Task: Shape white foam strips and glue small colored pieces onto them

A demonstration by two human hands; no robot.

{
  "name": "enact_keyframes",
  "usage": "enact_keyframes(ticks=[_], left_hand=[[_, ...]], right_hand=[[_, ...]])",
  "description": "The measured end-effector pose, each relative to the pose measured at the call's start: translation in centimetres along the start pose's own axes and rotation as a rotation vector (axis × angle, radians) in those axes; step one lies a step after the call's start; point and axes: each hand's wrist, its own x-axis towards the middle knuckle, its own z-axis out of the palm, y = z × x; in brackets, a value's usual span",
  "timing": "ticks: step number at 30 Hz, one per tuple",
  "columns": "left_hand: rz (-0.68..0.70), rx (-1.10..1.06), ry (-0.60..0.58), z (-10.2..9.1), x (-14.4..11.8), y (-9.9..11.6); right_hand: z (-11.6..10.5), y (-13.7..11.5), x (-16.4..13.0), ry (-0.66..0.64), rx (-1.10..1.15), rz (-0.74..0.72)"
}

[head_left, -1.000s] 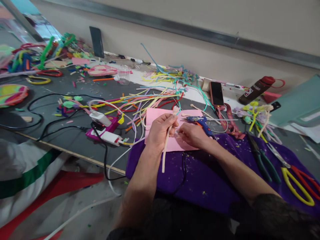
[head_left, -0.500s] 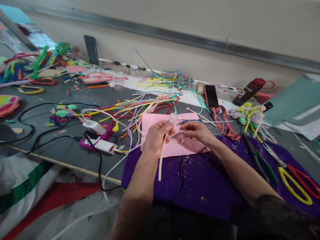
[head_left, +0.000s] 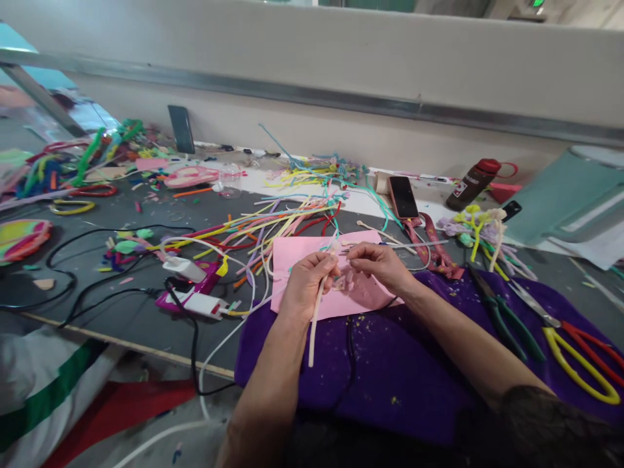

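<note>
My left hand (head_left: 306, 283) is closed around a cream fuzzy stem, like a pipe cleaner (head_left: 314, 331), whose lower end hangs down over the purple cloth (head_left: 390, 370). A small pale tip of it shows above the thumb, too blurred to make out. Just to the right, my right hand (head_left: 383, 265) is pinched, thumb against fingers, close to the left fingertips. Whatever lies in that pinch is too small to name. Both hands are above a pink sheet (head_left: 283, 260) with small pale scraps on it. A pen-like tool partly shows behind my right hand.
Green-handled pliers (head_left: 507, 322) and red-and-yellow scissors (head_left: 556, 322) lie at right. Colourful pipe cleaners (head_left: 292, 221) spread behind the sheet. A magenta power strip (head_left: 190, 289) with cables sits left. Further back are a phone (head_left: 403, 197) and a dark bottle (head_left: 472, 184).
The camera has tilted up, so the table sits lower in view. My right fingertips have come slightly closer to my left hand, which still grips the cream pipe cleaner.
</note>
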Motion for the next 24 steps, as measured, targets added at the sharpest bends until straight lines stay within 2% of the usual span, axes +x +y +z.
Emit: enact_keyframes(ticks=[3, 8, 17, 24], left_hand=[[-0.036, 0.005, 0.021, 0.2, 0.0, -0.3], [-0.075, -0.009, 0.065, 0.7, -0.1, -0.4], [-0.051, -0.001, 0.101, 0.8, -0.3, -0.3], [-0.014, 0.032, 0.057, 0.8, -0.3, -0.5]], right_hand=[[0.6, -0.8, -0.4, 0.021, -0.020, -0.006], [1.5, -2.1, -1.1, 0.058, -0.167, -0.115], [1.8, -2.0, -1.4, 0.120, -0.290, -0.190], [2.0, -2.3, -1.6, 0.130, -0.331, -0.239]])
